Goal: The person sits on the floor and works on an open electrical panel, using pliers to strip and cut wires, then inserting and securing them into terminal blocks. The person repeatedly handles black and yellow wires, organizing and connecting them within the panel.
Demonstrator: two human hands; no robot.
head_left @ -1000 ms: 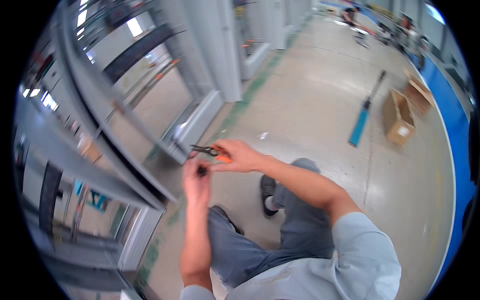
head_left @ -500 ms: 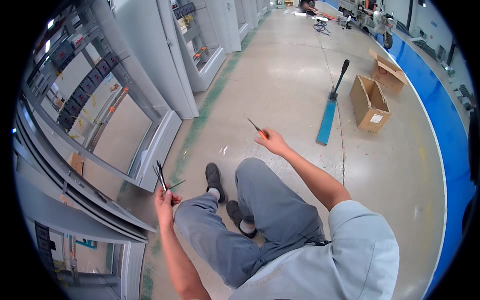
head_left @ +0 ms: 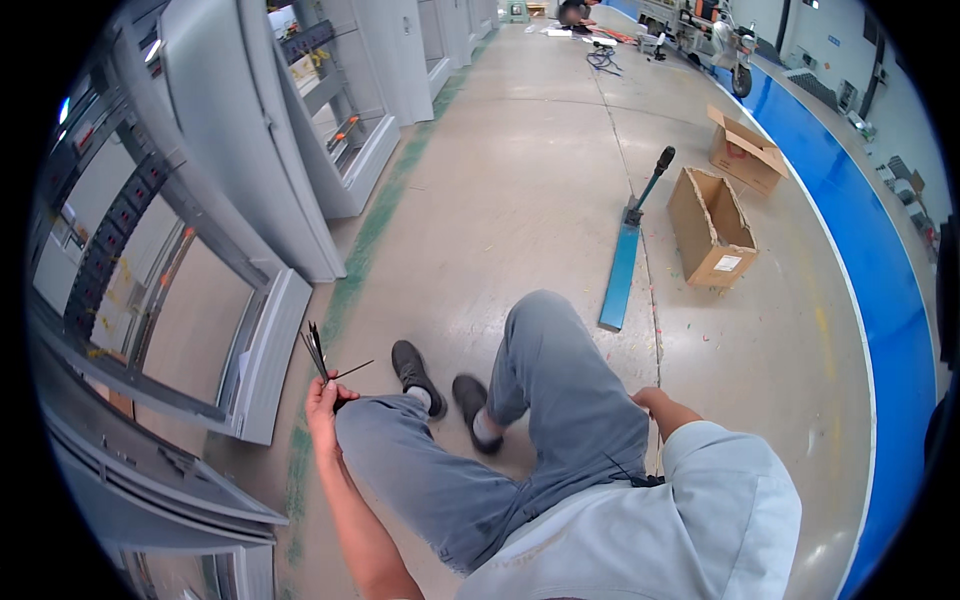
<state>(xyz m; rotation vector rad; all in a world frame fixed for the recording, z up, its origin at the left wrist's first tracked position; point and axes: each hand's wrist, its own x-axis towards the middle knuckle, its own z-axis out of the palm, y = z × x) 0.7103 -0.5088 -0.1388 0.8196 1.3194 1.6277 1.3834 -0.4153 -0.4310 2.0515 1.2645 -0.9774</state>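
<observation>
My left hand (head_left: pixel 325 402) is closed around a bundle of thin black cable ties (head_left: pixel 316 355), held beside my left knee. One tie sticks out sideways from the bundle. On the other side, my right hand (head_left: pixel 652 398) is down by the outside of my right thigh, its fingers hidden behind the grey trouser leg. Whether it still holds the orange-handled hand tool seen earlier cannot be made out. More thin black strips (head_left: pixel 628 474) poke out at my waist.
Grey metal cabinet frames (head_left: pixel 275 370) line the left side, the nearest with a row of dark breakers (head_left: pixel 118 215). Ahead on the right lie a teal long-handled tool (head_left: pixel 621 275) and two open cardboard boxes (head_left: pixel 722 262) (head_left: pixel 745 170). Far off, a person (head_left: pixel 575 14) is low near the floor.
My right hand has drawn back from in front of me to my right thigh, and the orange-handled tool has gone out of sight. My left hand still holds the cable ties. The view has shifted.
</observation>
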